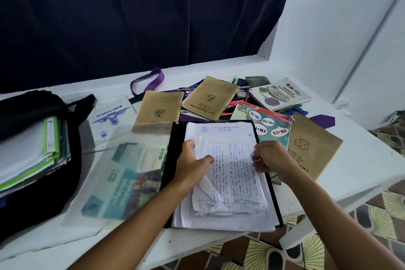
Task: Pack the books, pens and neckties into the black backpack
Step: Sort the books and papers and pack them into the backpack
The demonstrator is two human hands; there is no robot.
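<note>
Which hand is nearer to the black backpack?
The left. The left hand rests on the handwritten papers, on the side toward the black backpack. The right hand is at the papers' far edge, farther from it.

Head-worn camera looks forward and down, close over a white table (361, 160); dark curtain (131, 17) behind

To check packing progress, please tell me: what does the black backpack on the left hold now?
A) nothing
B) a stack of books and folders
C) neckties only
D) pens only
B: the open black backpack shows a stack of books and folders with white and green edges inside it.
</note>
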